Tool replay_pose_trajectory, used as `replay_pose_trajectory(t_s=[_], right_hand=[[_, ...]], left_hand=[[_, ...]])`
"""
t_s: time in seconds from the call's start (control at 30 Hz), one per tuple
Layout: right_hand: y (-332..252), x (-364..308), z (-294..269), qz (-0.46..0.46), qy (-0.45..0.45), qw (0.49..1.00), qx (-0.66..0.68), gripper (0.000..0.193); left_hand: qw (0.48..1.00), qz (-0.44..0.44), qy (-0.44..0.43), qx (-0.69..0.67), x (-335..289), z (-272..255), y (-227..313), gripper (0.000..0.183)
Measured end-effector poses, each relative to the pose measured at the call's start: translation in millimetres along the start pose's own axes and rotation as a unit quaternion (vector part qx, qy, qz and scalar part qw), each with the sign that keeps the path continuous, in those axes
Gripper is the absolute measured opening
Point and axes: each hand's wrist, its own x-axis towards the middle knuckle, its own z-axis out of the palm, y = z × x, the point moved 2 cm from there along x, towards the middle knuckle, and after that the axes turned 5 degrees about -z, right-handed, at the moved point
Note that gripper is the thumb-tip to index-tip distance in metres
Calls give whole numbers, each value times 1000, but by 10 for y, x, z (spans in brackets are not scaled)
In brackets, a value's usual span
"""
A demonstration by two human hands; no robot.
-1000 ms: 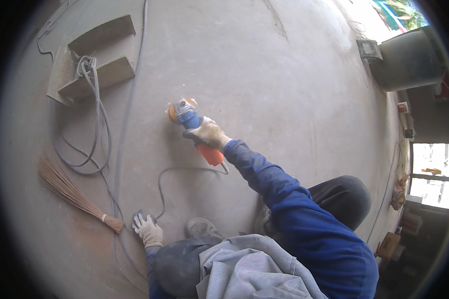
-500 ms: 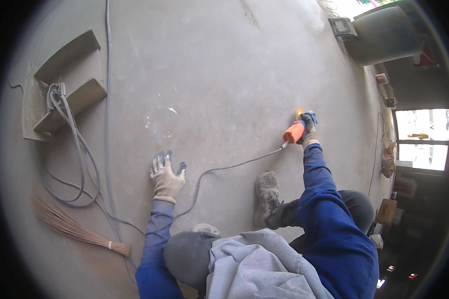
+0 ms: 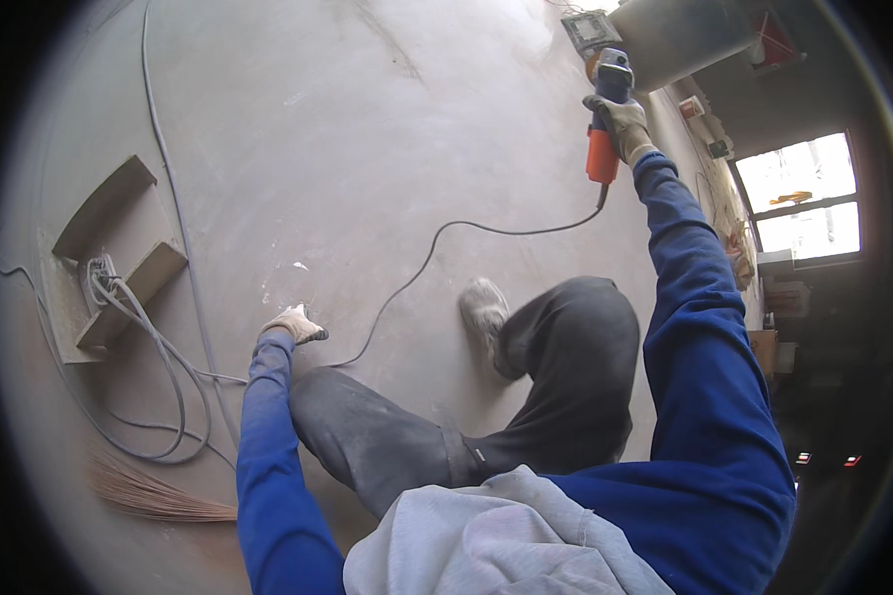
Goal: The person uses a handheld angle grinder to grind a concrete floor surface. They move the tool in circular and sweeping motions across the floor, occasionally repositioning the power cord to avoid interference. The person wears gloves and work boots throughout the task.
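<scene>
Orange and blue, the grinder (image 3: 602, 154) is grasped in the gloved right hand (image 3: 622, 121) and has moved within the last second from well left of the drum (image 3: 680, 40) to near it, its cord (image 3: 432, 248) trailing back leftward. The left hand (image 3: 296, 325) is well left of the drum, near white specks (image 3: 301, 266) on the floor (image 3: 387, 169), too foreshortened to tell whether it grips anything. With the disc (image 3: 591, 67) now well apart from those specks, grinding there looks paused.

Matt, pale cloth gloves (image 3: 286, 319) cover the left hand (image 3: 296, 323) and right hand (image 3: 626, 128). Within the right fingers, a grinder (image 3: 613, 89) shows smooth orange plastic and a dull metal head (image 3: 615, 61); past the left fingers spreads smooth, matt gray floor (image 3: 367, 178).
</scene>
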Motion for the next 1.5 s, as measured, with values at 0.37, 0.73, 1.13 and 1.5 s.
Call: replay_pose_trajectory(t_s=[0.37,0.73,1.13,1.5], right_hand=[[1091,-46,2538,139,-254,934,207,43],[1835,858,3487,140,-310,934,110,54],[2891,2011,2701,219,-113,940,235,49],[2711,1942,2846,202,-138,935,256,44]], left_hand=[[991,-94,-89,-41,-340,-217,130,120],[914,-325,72,-231,9,-88,926,134],[906,-363,50,-211,37,-132,1079,130],[901,-304,151,-270,269,-474,1138,123]])
